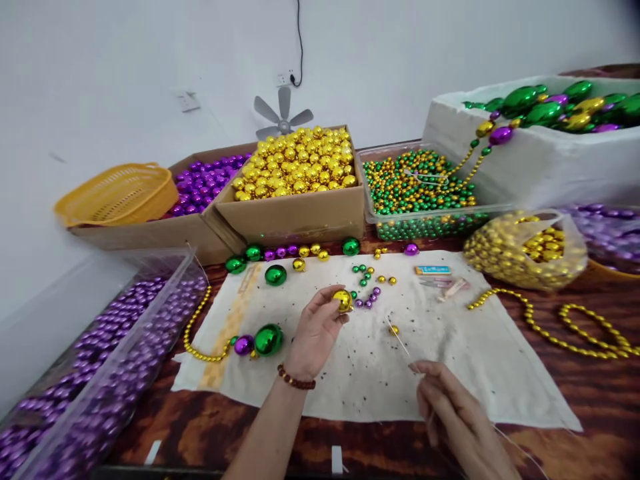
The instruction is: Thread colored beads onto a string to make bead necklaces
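Note:
Between its thumb and fingers, my left hand [320, 330] pinches a shiny gold bead [343, 300] above a white cloth [370, 380]. My right hand [447, 407], lower on the right, grips a thin white string [400, 341] whose end points up toward the left. Close to that end lies a small gold bead [394, 330]. Left of my left hand rest a large green bead [269, 340] and a purple bead [244, 345], joined to a gold bead strand [197, 353]. Small purple beads [369, 303] and small green beads [363, 270] lie loose beyond my hands.
Cardboard boxes of gold beads [297, 163] and purple beads [205, 183] stand at the back, beside a clear bin [420, 220] of mixed beads. A foam box [505, 160] and a bag of gold beads [520, 250] are at right. A clear purple-bead bin [115, 360] flanks the left.

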Demonstrator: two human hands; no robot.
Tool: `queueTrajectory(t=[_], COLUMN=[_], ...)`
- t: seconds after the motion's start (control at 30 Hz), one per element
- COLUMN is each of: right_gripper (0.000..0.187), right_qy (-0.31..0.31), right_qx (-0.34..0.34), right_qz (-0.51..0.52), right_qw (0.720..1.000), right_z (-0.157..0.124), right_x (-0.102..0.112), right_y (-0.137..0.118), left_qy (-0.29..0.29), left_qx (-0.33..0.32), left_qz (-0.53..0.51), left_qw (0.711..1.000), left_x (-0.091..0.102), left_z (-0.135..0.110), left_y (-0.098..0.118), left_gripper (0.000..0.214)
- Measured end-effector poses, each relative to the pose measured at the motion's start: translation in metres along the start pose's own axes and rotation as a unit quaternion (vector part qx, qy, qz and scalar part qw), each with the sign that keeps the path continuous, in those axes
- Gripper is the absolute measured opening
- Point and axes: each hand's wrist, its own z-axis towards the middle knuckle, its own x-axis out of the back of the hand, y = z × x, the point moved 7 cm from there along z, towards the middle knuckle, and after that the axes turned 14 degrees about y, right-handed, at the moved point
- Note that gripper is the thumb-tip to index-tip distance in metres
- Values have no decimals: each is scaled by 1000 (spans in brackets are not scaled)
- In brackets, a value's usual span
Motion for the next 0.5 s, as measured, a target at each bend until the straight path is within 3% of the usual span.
queueTrajectory(t=[0.1,0.17,0.33,0.5], right_gripper=[37,33,34,34], right_qy=[-29,-17,46,49], right_qx=[-1,-1,-15,-34], right_qz=[45,52,78,111], right_qw=[999,999,996,992], right_z=[-4,-5,-8,-18], right_x=[-22,-29,-30,-37], right_y=[0,1,8,21], left_qy=[22,51,74,95], left_qx=[-52,-93,-172,-201], left_qz=[72,119,183,188], left_qw=[996,987,965,957], left_x=[0,1,2,6], left_z=[-7,-12,-20,-20], left_y=[2,5,12,18], left_gripper=[30,35,29,31])
